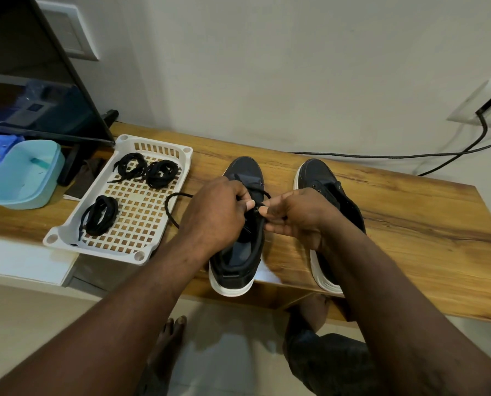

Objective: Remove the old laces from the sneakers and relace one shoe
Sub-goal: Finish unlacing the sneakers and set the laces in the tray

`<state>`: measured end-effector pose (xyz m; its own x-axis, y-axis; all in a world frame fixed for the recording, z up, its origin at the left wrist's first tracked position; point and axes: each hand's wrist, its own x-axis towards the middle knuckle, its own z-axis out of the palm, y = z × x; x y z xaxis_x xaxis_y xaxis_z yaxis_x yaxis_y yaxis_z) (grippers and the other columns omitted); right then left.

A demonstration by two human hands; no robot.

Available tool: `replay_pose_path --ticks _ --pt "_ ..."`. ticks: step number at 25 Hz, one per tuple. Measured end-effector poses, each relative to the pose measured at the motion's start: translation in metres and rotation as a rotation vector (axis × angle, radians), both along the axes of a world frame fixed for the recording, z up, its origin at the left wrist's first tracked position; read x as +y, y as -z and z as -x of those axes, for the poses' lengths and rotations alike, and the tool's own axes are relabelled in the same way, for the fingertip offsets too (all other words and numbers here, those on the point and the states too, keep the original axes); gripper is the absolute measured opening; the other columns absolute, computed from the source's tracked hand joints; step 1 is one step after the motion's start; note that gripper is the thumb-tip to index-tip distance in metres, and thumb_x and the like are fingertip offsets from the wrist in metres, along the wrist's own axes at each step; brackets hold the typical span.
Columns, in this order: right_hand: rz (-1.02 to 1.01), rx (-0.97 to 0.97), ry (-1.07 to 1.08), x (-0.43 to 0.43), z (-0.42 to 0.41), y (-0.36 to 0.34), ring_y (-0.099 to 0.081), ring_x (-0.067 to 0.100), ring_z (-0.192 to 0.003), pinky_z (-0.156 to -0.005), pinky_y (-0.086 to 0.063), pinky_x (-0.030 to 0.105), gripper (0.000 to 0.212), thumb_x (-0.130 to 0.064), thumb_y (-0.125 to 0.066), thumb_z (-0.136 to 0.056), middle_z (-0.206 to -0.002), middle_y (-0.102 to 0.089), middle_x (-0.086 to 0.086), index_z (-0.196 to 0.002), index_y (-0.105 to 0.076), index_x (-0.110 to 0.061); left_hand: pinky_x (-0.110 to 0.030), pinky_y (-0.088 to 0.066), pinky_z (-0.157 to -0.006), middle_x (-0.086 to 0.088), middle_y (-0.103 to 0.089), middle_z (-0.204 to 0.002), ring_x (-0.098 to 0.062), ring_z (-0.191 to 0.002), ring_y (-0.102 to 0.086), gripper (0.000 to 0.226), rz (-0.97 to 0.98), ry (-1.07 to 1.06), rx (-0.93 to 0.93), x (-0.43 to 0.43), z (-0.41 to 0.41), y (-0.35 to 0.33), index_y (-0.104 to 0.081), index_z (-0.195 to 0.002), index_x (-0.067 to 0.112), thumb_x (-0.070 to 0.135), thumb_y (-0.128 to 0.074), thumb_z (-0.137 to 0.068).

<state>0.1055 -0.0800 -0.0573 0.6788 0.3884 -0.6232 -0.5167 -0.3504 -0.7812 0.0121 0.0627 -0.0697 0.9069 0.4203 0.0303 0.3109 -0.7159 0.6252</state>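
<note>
Two black sneakers with white soles stand on the wooden table, toes pointing away from me. Over the left sneaker, my left hand and my right hand meet, both pinching a black lace near an eyelet on the shoe's right side. The lace's free end loops out to the left, toward the basket. The right sneaker shows bare eyelets; my right forearm hides its heel. Three bundled black laces lie in the white basket.
The white slotted basket sits left of the shoes at the table's front edge. A light blue tub and a dark monitor stand further left. A black cable runs along the wall from a socket. My bare foot and knee show below the table.
</note>
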Motion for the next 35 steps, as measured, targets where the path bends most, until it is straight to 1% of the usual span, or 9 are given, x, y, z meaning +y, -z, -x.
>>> replay_pose_path --ticks 5,10,15,18,21,26,29,33,35 --pt "-0.016 0.026 -0.003 0.000 -0.002 0.003 -0.075 0.014 -0.068 -0.070 -0.064 0.030 0.013 0.007 -0.067 -0.096 -0.079 -0.076 0.010 -0.107 -0.072 0.004 -0.019 -0.029 -0.060 0.009 -0.058 -0.097 -0.006 -0.083 -0.054 0.014 -0.040 -0.055 0.011 -0.006 0.001 0.001 -0.064 -0.087 0.033 0.033 -0.067 -0.101" --pt "-0.017 0.017 -0.007 0.000 -0.002 0.005 -0.076 0.015 -0.071 -0.071 -0.063 0.031 0.013 0.006 -0.069 -0.093 -0.085 -0.076 0.011 -0.106 -0.073 0.003 -0.020 -0.027 -0.061 0.010 -0.056 -0.097 -0.008 -0.088 -0.051 0.011 -0.105 -0.086 0.009 -0.010 0.002 0.003 -0.063 -0.093 0.031 0.035 -0.062 -0.103" --pt "-0.026 0.021 -0.007 0.001 -0.002 0.005 -0.075 0.015 -0.074 -0.077 -0.064 0.034 0.014 0.006 -0.067 -0.094 -0.089 -0.076 0.012 -0.106 -0.073 0.002 -0.026 -0.036 -0.074 0.009 -0.056 -0.099 -0.010 -0.091 -0.052 0.010 -0.132 -0.093 -0.006 -0.011 0.003 0.005 -0.066 -0.097 0.029 0.035 -0.061 -0.103" --pt "-0.040 0.025 -0.008 0.000 -0.001 0.004 -0.075 0.014 -0.072 -0.075 -0.064 0.032 0.013 0.006 -0.068 -0.093 -0.089 -0.077 0.012 -0.105 -0.073 0.003 -0.026 -0.038 -0.073 0.010 -0.057 -0.097 -0.008 -0.089 -0.054 0.010 -0.095 -0.054 0.014 -0.008 0.002 0.006 -0.066 -0.092 0.031 0.036 -0.064 -0.101" --pt "-0.093 0.049 -0.005 -0.001 -0.001 0.007 -0.076 0.018 -0.083 -0.080 -0.064 0.032 0.010 -0.001 -0.069 -0.096 -0.099 -0.078 0.014 -0.105 -0.073 0.000 -0.026 -0.041 -0.070 0.012 -0.060 -0.095 -0.006 -0.085 -0.058 0.011 -0.055 -0.056 0.002 -0.005 0.002 0.008 -0.068 -0.089 0.032 0.036 -0.067 -0.099" --pt "-0.072 -0.009 -0.006 0.004 0.006 0.012 -0.076 0.024 -0.097 -0.086 -0.064 0.035 0.016 0.004 -0.057 -0.101 -0.108 -0.077 0.017 -0.104 -0.072 0.000 -0.021 -0.042 -0.063 0.014 -0.064 -0.091 -0.003 -0.080 -0.060 0.009 0.033 -0.068 -0.003 -0.005 0.003 0.008 -0.069 -0.089 0.034 0.034 -0.070 -0.099" --pt "0.076 -0.208 -0.086 0.008 0.013 0.008 -0.070 0.024 -0.093 -0.095 -0.060 0.047 0.020 0.000 -0.053 -0.102 -0.097 -0.071 0.012 -0.094 -0.067 -0.011 -0.025 -0.042 -0.061 0.013 -0.062 -0.086 -0.004 -0.075 -0.059 0.008 0.016 -0.027 0.009 -0.001 0.006 0.006 -0.066 -0.092 0.035 0.039 -0.069 -0.098" --pt "0.194 -0.506 0.318 -0.004 -0.011 0.001 -0.072 0.033 -0.094 -0.086 -0.061 0.058 0.013 -0.019 -0.052 -0.090 -0.097 -0.071 0.011 -0.088 -0.065 -0.019 -0.031 -0.046 -0.071 0.011 -0.059 -0.095 -0.010 -0.088 -0.057 0.007 -0.121 0.036 0.023 0.004 0.009 0.003 -0.067 -0.099 0.038 0.045 -0.067 -0.097" --pt "0.334 -0.665 0.334 -0.013 -0.013 -0.004 -0.068 0.031 -0.096 -0.078 -0.059 0.050 0.018 -0.023 -0.049 -0.086 -0.097 -0.069 0.006 -0.092 -0.065 -0.017 -0.033 -0.048 -0.076 0.011 -0.057 -0.097 -0.012 -0.093 -0.056 0.007 -0.141 0.037 0.017 0.004 0.010 0.002 -0.067 -0.100 0.038 0.044 -0.068 -0.097"
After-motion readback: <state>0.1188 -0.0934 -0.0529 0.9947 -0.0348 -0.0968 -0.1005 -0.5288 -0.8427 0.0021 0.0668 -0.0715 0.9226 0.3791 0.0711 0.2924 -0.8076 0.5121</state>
